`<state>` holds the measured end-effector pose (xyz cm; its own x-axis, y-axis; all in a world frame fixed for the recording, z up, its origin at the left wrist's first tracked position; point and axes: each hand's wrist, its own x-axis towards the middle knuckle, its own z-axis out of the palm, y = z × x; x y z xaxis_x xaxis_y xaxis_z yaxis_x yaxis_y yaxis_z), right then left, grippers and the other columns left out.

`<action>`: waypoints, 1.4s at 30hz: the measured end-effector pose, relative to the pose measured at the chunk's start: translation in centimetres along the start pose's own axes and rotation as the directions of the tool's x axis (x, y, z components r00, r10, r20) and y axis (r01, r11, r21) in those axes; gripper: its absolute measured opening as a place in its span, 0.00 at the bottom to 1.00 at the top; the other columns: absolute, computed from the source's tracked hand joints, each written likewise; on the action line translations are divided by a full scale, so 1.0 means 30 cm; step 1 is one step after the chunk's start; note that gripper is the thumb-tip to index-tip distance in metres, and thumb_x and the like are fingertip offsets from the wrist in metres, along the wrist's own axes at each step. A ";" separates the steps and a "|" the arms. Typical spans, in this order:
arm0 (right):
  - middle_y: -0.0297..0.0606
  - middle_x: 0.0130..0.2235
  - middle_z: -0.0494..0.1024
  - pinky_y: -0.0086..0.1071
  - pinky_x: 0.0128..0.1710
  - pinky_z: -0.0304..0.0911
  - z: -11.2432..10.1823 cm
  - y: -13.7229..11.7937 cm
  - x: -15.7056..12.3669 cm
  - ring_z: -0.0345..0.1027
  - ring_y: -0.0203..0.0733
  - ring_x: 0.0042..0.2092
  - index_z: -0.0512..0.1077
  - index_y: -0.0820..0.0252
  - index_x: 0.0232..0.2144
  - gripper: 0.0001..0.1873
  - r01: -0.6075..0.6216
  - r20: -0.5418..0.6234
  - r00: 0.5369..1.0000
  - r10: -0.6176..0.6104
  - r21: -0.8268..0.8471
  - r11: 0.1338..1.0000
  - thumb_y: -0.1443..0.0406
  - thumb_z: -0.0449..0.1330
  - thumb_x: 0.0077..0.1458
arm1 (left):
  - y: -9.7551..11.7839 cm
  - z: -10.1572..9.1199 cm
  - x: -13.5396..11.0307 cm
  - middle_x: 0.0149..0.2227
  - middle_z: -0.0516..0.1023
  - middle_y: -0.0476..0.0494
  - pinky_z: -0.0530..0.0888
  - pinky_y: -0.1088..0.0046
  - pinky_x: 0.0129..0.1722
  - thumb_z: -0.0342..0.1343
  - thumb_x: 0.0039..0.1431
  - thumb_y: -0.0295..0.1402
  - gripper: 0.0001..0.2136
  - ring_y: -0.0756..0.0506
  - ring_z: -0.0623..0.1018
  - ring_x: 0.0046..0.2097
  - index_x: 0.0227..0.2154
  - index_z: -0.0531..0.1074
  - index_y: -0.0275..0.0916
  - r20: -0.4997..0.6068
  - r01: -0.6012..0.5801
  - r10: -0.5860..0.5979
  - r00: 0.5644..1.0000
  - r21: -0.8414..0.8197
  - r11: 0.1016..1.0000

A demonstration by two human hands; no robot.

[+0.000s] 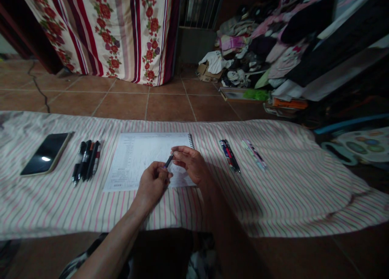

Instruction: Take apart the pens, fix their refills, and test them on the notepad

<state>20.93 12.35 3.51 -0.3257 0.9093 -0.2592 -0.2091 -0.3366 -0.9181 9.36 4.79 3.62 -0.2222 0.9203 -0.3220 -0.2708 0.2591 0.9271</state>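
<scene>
You hold a dark pen (168,161) between both hands, just above the near right part of the spiral notebook (136,155); your left hand (153,183) has its fingers curled tight around the pen's near end, while your right hand (192,162) pinches the far end between thumb and fingertips, the remaining fingers loosely bent; the notebook lies open and flat on the striped cloth (288,181), its wire binding along the right edge; just left of it a cluster of black pens (86,160) lies side by side, and further left a phone (45,153) rests screen up, well apart from your hands; right of the notebook lie two dark pens (230,155), then a pair of pale pens (253,153) beyond them; far across the tiled floor (170,104) hangs a floral curtain (121,31); a heap of clothes (261,39) fills the far right.
</scene>
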 end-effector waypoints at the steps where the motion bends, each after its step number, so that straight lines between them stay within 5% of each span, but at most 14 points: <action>1: 0.33 0.30 0.76 0.26 0.31 0.64 -0.001 0.002 0.000 0.69 0.33 0.32 0.75 0.58 0.30 0.13 0.000 0.004 1.000 0.000 -0.003 1.000 0.61 0.67 0.37 | -0.001 -0.002 0.001 0.20 0.74 0.51 0.62 0.77 0.20 0.55 0.47 0.32 0.06 0.54 0.67 0.19 0.28 0.64 0.38 0.004 -0.003 0.003 1.000 -0.002 1.000; 15: 0.33 0.28 0.76 0.28 0.30 0.64 0.007 -0.005 -0.002 0.70 0.34 0.30 0.74 0.59 0.28 0.15 0.003 0.008 1.000 -0.003 -0.067 0.998 0.61 0.68 0.34 | -0.021 -0.053 0.015 0.24 0.75 0.49 0.67 0.74 0.27 0.56 0.47 0.33 0.05 0.49 0.73 0.26 0.29 0.70 0.39 -0.062 -0.132 0.163 0.985 0.349 0.928; 28: 0.30 0.26 0.72 0.26 0.30 0.60 0.016 -0.001 -0.016 0.61 0.28 0.27 0.76 0.59 0.27 0.14 -0.052 -0.012 0.999 0.052 -0.020 0.998 0.59 0.68 0.34 | -0.005 -0.049 -0.001 0.23 0.74 0.50 0.67 0.73 0.28 0.55 0.48 0.33 0.06 0.49 0.73 0.27 0.30 0.72 0.39 -0.082 -0.159 0.211 0.974 0.413 0.897; 36: 0.28 0.21 0.67 0.27 0.27 0.57 0.019 0.032 0.004 0.58 0.29 0.24 0.71 0.60 0.22 0.16 0.050 -0.019 0.998 -0.053 -0.133 0.990 0.54 0.67 0.36 | -0.001 -0.043 0.005 0.25 0.73 0.51 0.66 0.72 0.31 0.54 0.49 0.33 0.05 0.49 0.71 0.28 0.30 0.70 0.41 -0.100 -0.148 0.231 0.968 0.514 0.845; 42: 0.31 0.25 0.69 0.28 0.30 0.62 0.015 0.024 -0.015 0.62 0.32 0.28 0.73 0.60 0.27 0.20 0.088 0.044 0.995 -0.084 -0.108 0.990 0.49 0.63 0.42 | 0.007 -0.022 -0.002 0.23 0.71 0.52 0.64 0.75 0.27 0.56 0.46 0.32 0.05 0.51 0.69 0.25 0.28 0.70 0.39 -0.094 -0.174 0.220 0.971 0.355 0.919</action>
<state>20.50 11.57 3.09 -0.3476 0.9225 -0.1675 -0.1362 -0.2264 -0.9645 8.69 4.60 3.72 -0.3638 0.9228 -0.1266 0.1220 0.1819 0.9757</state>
